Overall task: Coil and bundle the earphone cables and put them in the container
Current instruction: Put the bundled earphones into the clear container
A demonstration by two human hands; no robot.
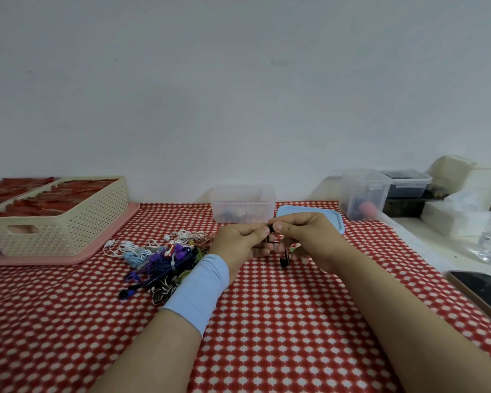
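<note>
Above the red-and-white cloth, my left hand (243, 242) and my right hand (305, 236) meet and both pinch a black earphone cable (271, 229) between thumb and fingers. A black earbud (284, 259) hangs below my right hand. A tangled heap of white, blue, purple and dark earphone cables (165, 259) lies left of my left wrist. The clear plastic container (243, 202) stands behind my hands with a few small items inside. Its blue lid (309, 217) lies flat to its right, partly hidden by my right hand.
A cream perforated basket (60, 219) with red items sits on a pink tray (77, 258) at the far left. Clear storage boxes (363, 194) and white boxes stand at the back right. A phone (482, 290) lies near the right table edge.
</note>
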